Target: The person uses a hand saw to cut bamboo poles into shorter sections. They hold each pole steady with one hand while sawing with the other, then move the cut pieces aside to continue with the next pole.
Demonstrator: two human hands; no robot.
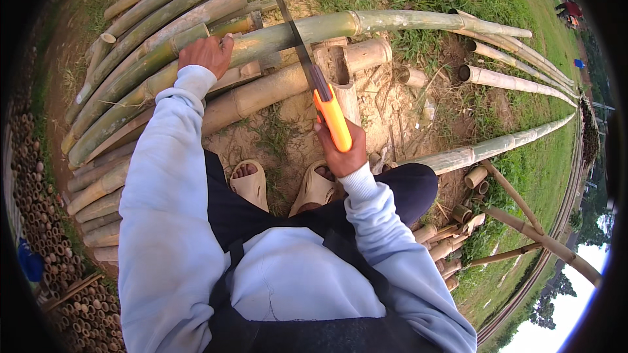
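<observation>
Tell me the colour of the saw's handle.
Bright orange; the saw handle shows clearly in the head view, gripped by the right hand.

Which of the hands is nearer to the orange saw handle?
Right. The right hand grips the orange saw handle at its lower end. The left hand is well off to the left, pressing down on the green bamboo pole that the saw blade crosses.

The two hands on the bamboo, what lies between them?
In the head view, the green bamboo pole and the saw blade crossing it lie between left hand and right hand.
</observation>
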